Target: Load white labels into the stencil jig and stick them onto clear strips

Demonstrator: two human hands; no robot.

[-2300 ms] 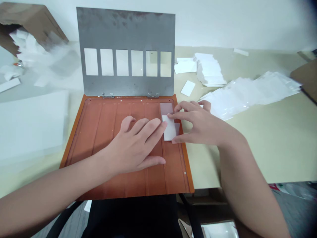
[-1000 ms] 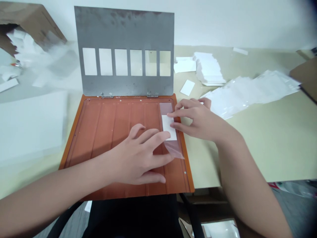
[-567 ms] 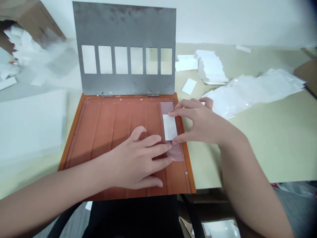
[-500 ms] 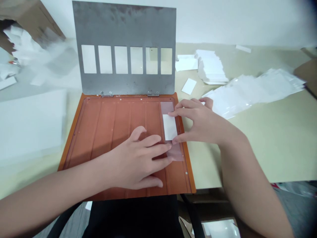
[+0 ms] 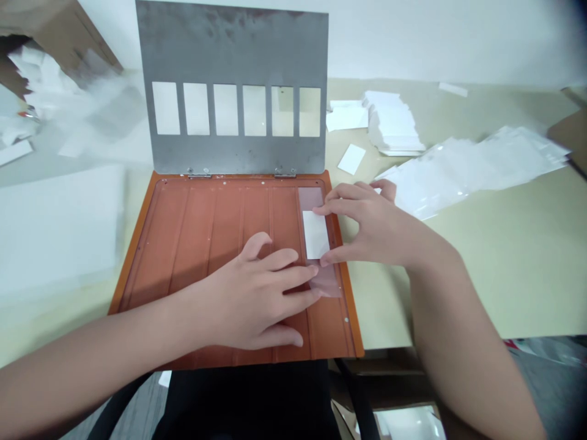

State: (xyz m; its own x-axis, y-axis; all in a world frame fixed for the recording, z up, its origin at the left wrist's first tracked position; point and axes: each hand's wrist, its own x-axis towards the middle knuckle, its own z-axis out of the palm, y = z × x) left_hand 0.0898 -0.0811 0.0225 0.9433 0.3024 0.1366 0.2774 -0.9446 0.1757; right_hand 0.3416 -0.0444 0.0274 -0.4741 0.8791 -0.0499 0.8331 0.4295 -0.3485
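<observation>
An orange board (image 5: 183,244) with shallow lengthwise grooves lies in front of me. Its hinged grey metal lid (image 5: 233,49), cut with a row of rectangular windows, stands raised at the back. In the rightmost groove is a translucent strip (image 5: 310,195), with a small white card (image 5: 316,235) on top of it. My right hand (image 5: 367,220) has its thumb and index finger spread at the card's right corners, touching its edge. Fingers spread, my left hand (image 5: 266,293) rests over the board, two fingertips on the strip just below the card.
Behind the board to the right are a stack of white cards (image 5: 394,125), one loose card (image 5: 351,159) and fanned clear sleeves (image 5: 477,165). Large white sheets (image 5: 55,232) lie left, with crumpled plastic (image 5: 101,116) and a cardboard box (image 5: 68,43) beyond.
Both hands and the card keep their places on the board. Only the whole view has shifted very slightly.
</observation>
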